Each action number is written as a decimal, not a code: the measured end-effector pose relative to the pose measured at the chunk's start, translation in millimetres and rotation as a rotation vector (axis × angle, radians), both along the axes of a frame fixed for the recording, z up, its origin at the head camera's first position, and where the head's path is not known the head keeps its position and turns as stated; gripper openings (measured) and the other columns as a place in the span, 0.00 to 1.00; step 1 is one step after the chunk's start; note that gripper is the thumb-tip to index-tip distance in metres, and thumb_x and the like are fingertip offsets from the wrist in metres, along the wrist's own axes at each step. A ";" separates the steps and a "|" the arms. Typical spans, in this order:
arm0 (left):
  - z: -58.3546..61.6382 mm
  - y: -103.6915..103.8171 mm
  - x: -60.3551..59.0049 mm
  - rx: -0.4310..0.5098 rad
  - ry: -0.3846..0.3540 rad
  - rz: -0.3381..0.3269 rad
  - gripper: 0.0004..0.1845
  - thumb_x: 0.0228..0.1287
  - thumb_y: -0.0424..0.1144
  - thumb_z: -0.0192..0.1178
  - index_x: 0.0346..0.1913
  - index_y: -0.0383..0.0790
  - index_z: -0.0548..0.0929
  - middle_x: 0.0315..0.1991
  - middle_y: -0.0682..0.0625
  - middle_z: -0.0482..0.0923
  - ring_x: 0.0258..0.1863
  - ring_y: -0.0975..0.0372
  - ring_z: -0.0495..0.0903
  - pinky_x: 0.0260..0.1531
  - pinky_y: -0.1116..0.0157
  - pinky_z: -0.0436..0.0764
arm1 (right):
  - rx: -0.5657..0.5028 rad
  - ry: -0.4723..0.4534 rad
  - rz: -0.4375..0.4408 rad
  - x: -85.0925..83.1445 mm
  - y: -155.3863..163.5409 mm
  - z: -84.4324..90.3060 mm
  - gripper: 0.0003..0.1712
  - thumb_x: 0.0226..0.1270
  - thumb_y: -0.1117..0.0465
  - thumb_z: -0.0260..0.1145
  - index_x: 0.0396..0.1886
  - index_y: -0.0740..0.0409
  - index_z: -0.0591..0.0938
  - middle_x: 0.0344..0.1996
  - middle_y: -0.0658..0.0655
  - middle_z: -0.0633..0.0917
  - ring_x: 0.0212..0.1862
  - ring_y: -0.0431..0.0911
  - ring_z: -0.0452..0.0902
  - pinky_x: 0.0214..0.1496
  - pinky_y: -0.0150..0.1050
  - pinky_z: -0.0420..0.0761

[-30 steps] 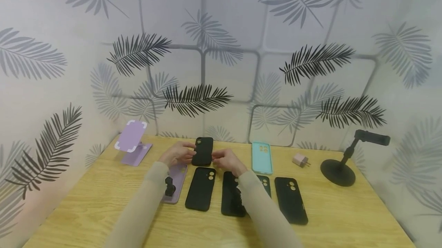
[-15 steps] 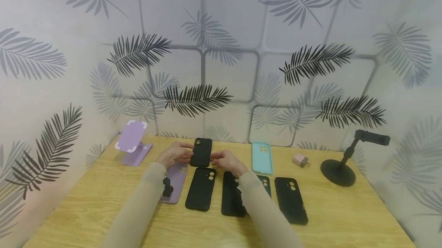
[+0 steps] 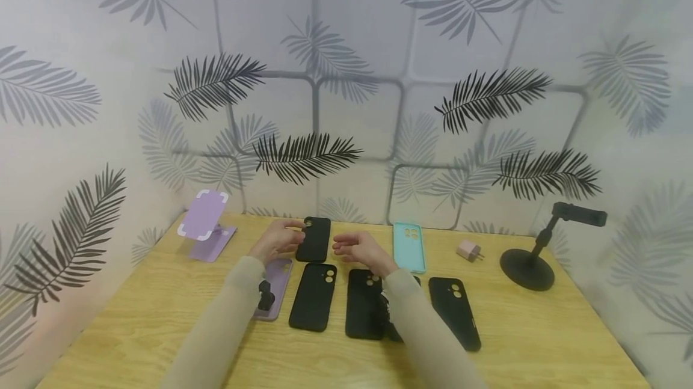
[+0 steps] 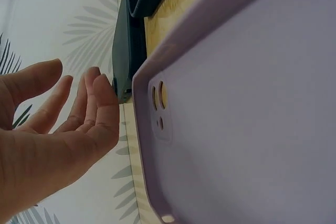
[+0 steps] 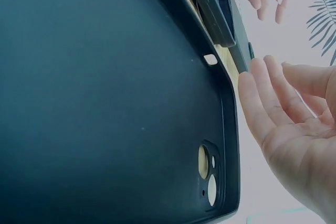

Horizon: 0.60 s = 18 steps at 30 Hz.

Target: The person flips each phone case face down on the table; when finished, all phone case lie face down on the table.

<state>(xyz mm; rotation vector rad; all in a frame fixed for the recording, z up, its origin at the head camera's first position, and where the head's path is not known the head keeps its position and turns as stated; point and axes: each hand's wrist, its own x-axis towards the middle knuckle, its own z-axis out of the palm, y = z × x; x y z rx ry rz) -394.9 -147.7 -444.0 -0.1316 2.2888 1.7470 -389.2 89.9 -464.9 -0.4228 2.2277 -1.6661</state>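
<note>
Beside the lilac case (image 3: 275, 287), a black case (image 3: 313, 239) is touched by the relaxed left hand (image 3: 277, 240); with the right hand (image 3: 361, 248) wide and empty, it could be nudged askew.

A light wooden table (image 3: 135, 329) stands in a corner of pale walls (image 3: 379, 46) with palm-leaf print.

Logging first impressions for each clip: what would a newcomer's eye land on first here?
The two hands at the middle of the light wooden table: the left hand fingers the edge of a black phone case lying at the back, while the right hand hovers open beside it. Then the row of black silicone cases in front, and the turquoise case at the right.
</note>
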 end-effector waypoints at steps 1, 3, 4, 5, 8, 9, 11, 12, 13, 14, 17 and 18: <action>-0.8 -0.8 0.6 0.003 0.007 -0.005 0.24 0.69 0.32 0.56 0.67 0.40 0.72 0.63 0.36 0.73 0.59 0.47 0.77 0.57 0.51 0.79 | -0.003 0.001 0.005 0.7 -0.5 -0.1 0.22 0.73 0.70 0.56 0.65 0.70 0.73 0.56 0.68 0.81 0.57 0.57 0.80 0.60 0.49 0.81; -2.9 -3.6 2.1 0.010 0.020 -0.022 0.24 0.69 0.32 0.57 0.67 0.37 0.72 0.61 0.36 0.75 0.57 0.49 0.78 0.55 0.53 0.80 | -0.011 0.000 0.017 2.9 -1.6 0.1 0.22 0.72 0.70 0.57 0.64 0.71 0.73 0.55 0.69 0.81 0.56 0.56 0.81 0.58 0.49 0.82; -3.6 -5.5 3.1 0.022 0.026 -0.032 0.24 0.69 0.32 0.57 0.67 0.36 0.72 0.60 0.36 0.76 0.56 0.50 0.79 0.54 0.54 0.81 | -0.015 0.003 0.030 4.5 -2.6 0.6 0.22 0.72 0.70 0.57 0.64 0.71 0.73 0.55 0.69 0.81 0.55 0.57 0.81 0.58 0.48 0.82; -4.1 -8.0 4.4 0.027 0.029 -0.050 0.24 0.69 0.32 0.57 0.67 0.35 0.71 0.60 0.36 0.76 0.55 0.51 0.79 0.53 0.55 0.82 | -0.018 0.007 0.043 6.3 -3.7 1.1 0.22 0.73 0.70 0.57 0.64 0.71 0.73 0.55 0.70 0.81 0.55 0.57 0.81 0.57 0.48 0.83; -5.5 -16.6 8.8 0.041 0.041 -0.099 0.25 0.69 0.32 0.58 0.68 0.33 0.70 0.60 0.35 0.76 0.53 0.51 0.81 0.51 0.57 0.83 | -0.033 0.002 0.081 11.1 -8.1 3.6 0.22 0.72 0.70 0.58 0.64 0.72 0.72 0.55 0.71 0.80 0.54 0.57 0.82 0.55 0.47 0.84; -5.5 -19.7 10.3 0.043 0.045 -0.114 0.25 0.69 0.32 0.58 0.68 0.32 0.70 0.60 0.35 0.76 0.53 0.51 0.81 0.51 0.57 0.83 | -0.038 0.000 0.093 12.5 -9.7 4.4 0.23 0.72 0.70 0.58 0.64 0.72 0.72 0.55 0.72 0.80 0.53 0.57 0.82 0.55 0.47 0.84; -5.2 -25.7 13.5 0.045 0.055 -0.146 0.26 0.69 0.32 0.58 0.68 0.32 0.69 0.61 0.34 0.75 0.53 0.51 0.80 0.52 0.56 0.82 | -0.050 -0.009 0.114 14.7 -13.2 5.4 0.22 0.72 0.70 0.58 0.64 0.73 0.72 0.55 0.72 0.80 0.50 0.54 0.83 0.53 0.47 0.85; -5.1 -28.5 15.1 0.049 0.061 -0.158 0.26 0.69 0.32 0.58 0.68 0.31 0.69 0.61 0.34 0.74 0.53 0.50 0.80 0.53 0.55 0.82 | -0.054 -0.019 0.124 15.6 -15.0 5.6 0.22 0.72 0.71 0.58 0.64 0.73 0.72 0.54 0.72 0.80 0.49 0.53 0.83 0.53 0.47 0.85; -4.9 -31.3 16.8 0.055 0.064 -0.169 0.26 0.69 0.32 0.58 0.68 0.31 0.69 0.61 0.34 0.74 0.52 0.50 0.80 0.54 0.54 0.81 | -0.056 -0.028 0.135 16.7 -16.7 6.0 0.22 0.72 0.71 0.58 0.64 0.73 0.72 0.54 0.72 0.80 0.48 0.51 0.84 0.53 0.47 0.85; -5.0 -34.2 18.3 0.052 0.071 -0.184 0.26 0.68 0.32 0.58 0.68 0.31 0.69 0.60 0.33 0.74 0.52 0.50 0.80 0.55 0.54 0.81 | -0.058 -0.040 0.146 18.0 -18.5 6.1 0.22 0.72 0.71 0.58 0.64 0.73 0.72 0.54 0.72 0.81 0.47 0.50 0.84 0.53 0.47 0.85; -5.9 -42.4 23.6 0.045 0.094 -0.219 0.26 0.68 0.31 0.58 0.67 0.28 0.68 0.58 0.31 0.76 0.51 0.49 0.81 0.54 0.54 0.81 | -0.044 -0.049 0.199 23.5 -24.4 5.8 0.22 0.72 0.71 0.58 0.63 0.74 0.72 0.54 0.72 0.81 0.47 0.49 0.84 0.52 0.47 0.85; -6.3 -45.0 25.9 0.038 0.098 -0.227 0.26 0.68 0.31 0.58 0.67 0.28 0.68 0.57 0.31 0.77 0.50 0.49 0.82 0.53 0.54 0.82 | -0.034 -0.055 0.216 25.7 -26.9 5.6 0.22 0.71 0.71 0.59 0.63 0.73 0.73 0.53 0.72 0.81 0.47 0.50 0.84 0.51 0.46 0.85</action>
